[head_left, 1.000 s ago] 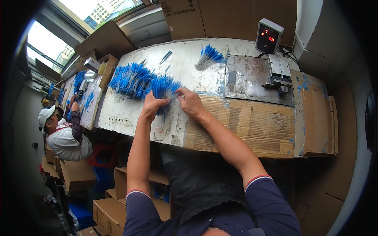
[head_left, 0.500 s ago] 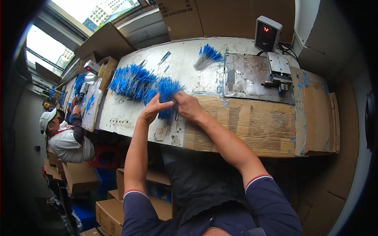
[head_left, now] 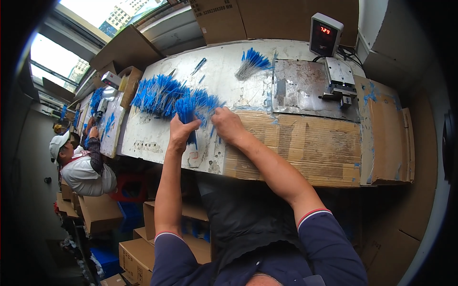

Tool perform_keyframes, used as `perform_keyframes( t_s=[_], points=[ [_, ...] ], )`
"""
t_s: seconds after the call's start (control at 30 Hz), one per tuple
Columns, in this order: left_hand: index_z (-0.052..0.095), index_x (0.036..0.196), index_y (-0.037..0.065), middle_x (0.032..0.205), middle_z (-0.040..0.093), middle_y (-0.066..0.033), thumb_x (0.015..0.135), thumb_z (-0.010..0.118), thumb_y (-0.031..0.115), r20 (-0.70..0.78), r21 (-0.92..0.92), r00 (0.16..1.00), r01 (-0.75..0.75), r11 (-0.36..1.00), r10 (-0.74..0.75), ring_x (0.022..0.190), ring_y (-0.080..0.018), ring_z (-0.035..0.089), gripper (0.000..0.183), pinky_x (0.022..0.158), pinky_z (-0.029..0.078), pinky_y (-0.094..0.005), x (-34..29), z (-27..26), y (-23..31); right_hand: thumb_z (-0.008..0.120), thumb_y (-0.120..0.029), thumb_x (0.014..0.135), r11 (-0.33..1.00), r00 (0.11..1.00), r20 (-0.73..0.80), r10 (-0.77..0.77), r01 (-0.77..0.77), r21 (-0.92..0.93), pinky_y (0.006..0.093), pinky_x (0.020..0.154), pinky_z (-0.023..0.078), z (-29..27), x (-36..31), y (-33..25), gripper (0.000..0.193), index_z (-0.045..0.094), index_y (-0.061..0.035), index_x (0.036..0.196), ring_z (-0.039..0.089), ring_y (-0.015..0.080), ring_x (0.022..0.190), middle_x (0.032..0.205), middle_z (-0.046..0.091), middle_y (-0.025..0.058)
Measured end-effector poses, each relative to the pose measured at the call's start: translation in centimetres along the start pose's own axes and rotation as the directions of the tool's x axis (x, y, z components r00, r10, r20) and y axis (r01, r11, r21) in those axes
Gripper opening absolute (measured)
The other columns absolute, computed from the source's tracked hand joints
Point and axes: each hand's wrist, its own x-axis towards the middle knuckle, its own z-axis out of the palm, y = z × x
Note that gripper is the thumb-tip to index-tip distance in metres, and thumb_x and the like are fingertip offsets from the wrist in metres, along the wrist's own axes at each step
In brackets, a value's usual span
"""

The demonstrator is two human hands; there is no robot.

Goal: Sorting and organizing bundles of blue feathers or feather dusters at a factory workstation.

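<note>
My left hand [head_left: 180, 132] is closed round an upright bundle of thin blue wires [head_left: 186, 108], whose lower ends stick out below the fingers. Just to the right, my right hand [head_left: 228, 126] has its fingers bent together at the edge of more loose blue wires [head_left: 206, 106]; a few ends show beside its fingertips. Which of these strands it grips is partly hidden. Behind and left of my left hand lies a large heap of blue wires with pale ends [head_left: 155, 95]. A smaller fanned bunch of the same wires [head_left: 253, 63] rests farther back on the worktable [head_left: 222, 62].
A metal plate [head_left: 298, 90] with a small clamp-like machine [head_left: 339, 81] sits at the right, below a box with a red display [head_left: 326, 34]. Flattened cardboard [head_left: 296, 148] covers the table's front right. Behind lies a pen-like tool [head_left: 199, 66]. A co-worker [head_left: 83, 167] works at the far left.
My left hand has moved slightly left with its bundle, widening the gap between my hands. The right hand has stayed nearly in place. The red display's reading has changed.
</note>
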Motion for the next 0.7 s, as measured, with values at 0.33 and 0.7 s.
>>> perform_keyframes(
  t_s=[0.33, 0.7],
  points=[
    [0.052, 0.136, -0.003, 0.091, 0.067, -0.0034, 0.08, 0.081, 0.005, 0.022, -0.39, 0.989, -0.123, 0.912, 0.143, 0.08, -0.015, 0.066, 0.063, 0.081, 0.053, -0.0305, -2.4, 0.8, 4.0, 0.068, -0.01, 0.092, 0.822, 0.906, -0.299, 0.3, -0.087, 0.562, 0.0382, 0.078, 0.055, -1.7, 0.0, 0.9, 0.013, 0.073, -0.0028, 0.102, 0.071, 0.0311, 0.087, 0.096, 0.072, 0.0167],
    [0.057, 0.124, 0.001, 0.089, 0.062, -0.004, 0.075, 0.078, 0.007, 0.262, -0.526, 0.945, -0.03, 0.85, 0.195, 0.086, -0.0196, 0.063, 0.054, 0.086, 0.049, -0.0338, -2.3, 6.3, 2.6, 0.062, -0.009, 0.099, 0.397, 0.928, 0.027, 0.371, -0.185, 0.899, 0.024, 0.055, 0.05, -4.0, 0.0, 1.6, 0.043, 0.056, -0.0035, 0.142, 0.063, 0.008, 0.065, 0.084, 0.067, 0.003]
  ],
)
